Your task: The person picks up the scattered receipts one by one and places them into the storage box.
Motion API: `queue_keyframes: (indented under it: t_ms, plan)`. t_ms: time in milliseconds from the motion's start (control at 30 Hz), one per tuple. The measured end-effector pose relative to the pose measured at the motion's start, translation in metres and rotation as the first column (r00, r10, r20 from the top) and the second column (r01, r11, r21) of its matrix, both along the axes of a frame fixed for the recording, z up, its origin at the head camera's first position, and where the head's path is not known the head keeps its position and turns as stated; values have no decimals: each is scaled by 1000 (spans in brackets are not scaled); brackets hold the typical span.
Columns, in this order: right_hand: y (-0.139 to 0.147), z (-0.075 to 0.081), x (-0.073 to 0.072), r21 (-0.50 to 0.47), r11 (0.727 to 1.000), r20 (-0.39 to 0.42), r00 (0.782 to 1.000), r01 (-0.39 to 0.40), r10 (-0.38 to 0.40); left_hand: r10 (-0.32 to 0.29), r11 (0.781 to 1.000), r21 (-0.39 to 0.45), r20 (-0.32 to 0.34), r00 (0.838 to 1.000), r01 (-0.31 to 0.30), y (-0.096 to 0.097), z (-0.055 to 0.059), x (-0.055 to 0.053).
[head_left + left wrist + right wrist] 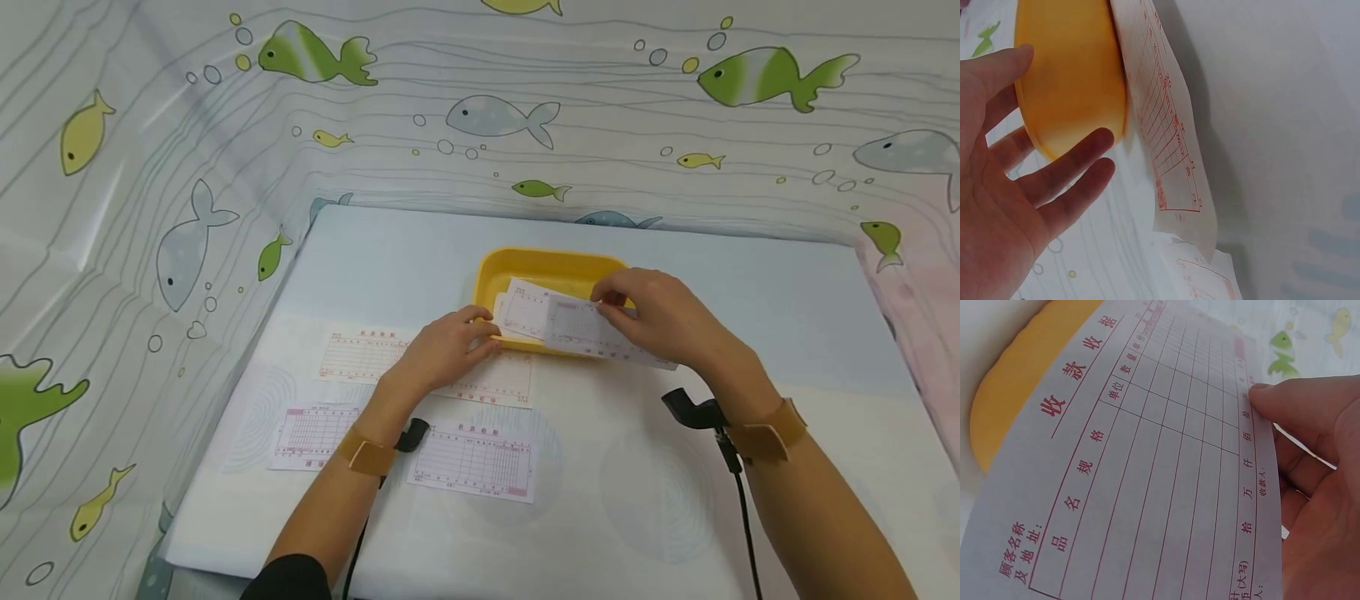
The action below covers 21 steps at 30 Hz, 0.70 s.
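Forearms [817,500], right grip [663,317] pinching printed slip [581,326], left grip [448,348] spread loosely at yellow tray [551,263]

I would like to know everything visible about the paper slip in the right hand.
The paper slip is thin, whitish and rectangular, printed with a reddish ruled table and Chinese characters. It bows slightly. The right hand pinches one long edge, holding it over the near rim of the yellow tray; whether they touch is unclear.
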State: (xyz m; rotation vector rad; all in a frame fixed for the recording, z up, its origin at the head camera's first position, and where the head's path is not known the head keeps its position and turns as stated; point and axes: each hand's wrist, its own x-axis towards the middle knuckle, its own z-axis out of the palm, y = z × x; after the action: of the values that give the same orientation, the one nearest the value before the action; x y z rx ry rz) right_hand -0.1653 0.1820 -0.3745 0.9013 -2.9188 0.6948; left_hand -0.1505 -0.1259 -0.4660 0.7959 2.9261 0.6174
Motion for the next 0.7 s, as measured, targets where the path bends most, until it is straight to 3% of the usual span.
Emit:
queue_keyframes:
  t_ms: [367, 700]
  plan:
    - [-13, -1, -9, 15, 1000, -1, 1000, -9, 9, -6, 1000, 9, -9, 1000, 6, 0, -1, 0]
    - [-24, 5, -18, 39, 999, -31, 999, -35, 36, 7, 1000, -1, 24, 1000, -7, 0, 1, -1]
